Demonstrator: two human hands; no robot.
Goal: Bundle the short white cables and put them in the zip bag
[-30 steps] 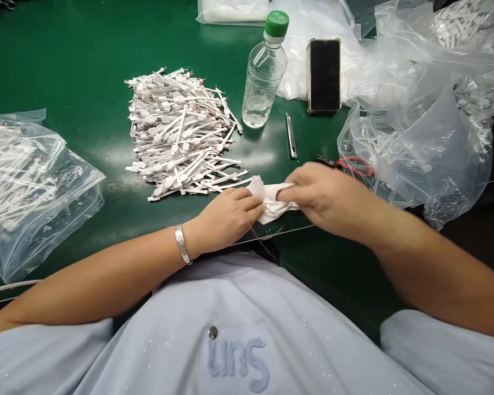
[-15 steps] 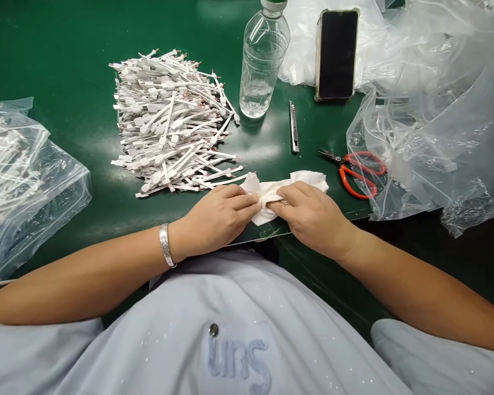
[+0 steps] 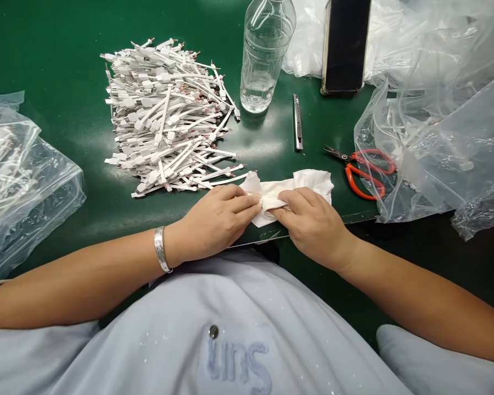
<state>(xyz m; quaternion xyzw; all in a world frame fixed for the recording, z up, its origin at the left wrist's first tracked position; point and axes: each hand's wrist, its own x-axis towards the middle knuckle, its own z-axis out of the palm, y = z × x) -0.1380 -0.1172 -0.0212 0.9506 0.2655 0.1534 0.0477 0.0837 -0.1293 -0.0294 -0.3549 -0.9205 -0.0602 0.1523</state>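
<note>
1. Since the earlier frame, the view has tipped lower, so the things on the surface sit higher in the picture and the bottle's cap has left it. The right hand point(image 3: 313, 230) has moved slightly lower in the view and remains close to the left hand point(image 3: 214, 222).
2. A crumpled white cloth point(image 3: 308, 184) lies bunched on the green surface point(image 3: 66, 33), just at its near edge and between the hands.
3. The left fingers point(image 3: 247, 200) are pressed together and rest over the cloth's left end. The right fingers point(image 3: 290, 200) pinch a fold near its middle, and the two fingertip groups almost touch. Whatever lies inside the fold is too hidden to tell.
4. A silver bangle point(image 3: 160, 249) circles the left wrist, and a light blue shirt point(image 3: 127, 351) fills the bottom of the view.
5. Just beyond the left hand lies a loose heap of white cables point(image 3: 160, 118) with flat white connectors and copper-coloured ends, its nearest ends almost reaching the cloth.
6. A clear zip bag of similar cables point(image 3: 24, 186) lies at far left.
7. Beyond the cloth are a water bottle point(image 3: 265, 60), a utility knife point(image 3: 298, 122) and a black phone point(image 3: 346, 46).
8. Red-handled scissors point(image 3: 364, 174) lie beside a crumpled clear plastic bag point(image 3: 411, 153) to the right.
</note>
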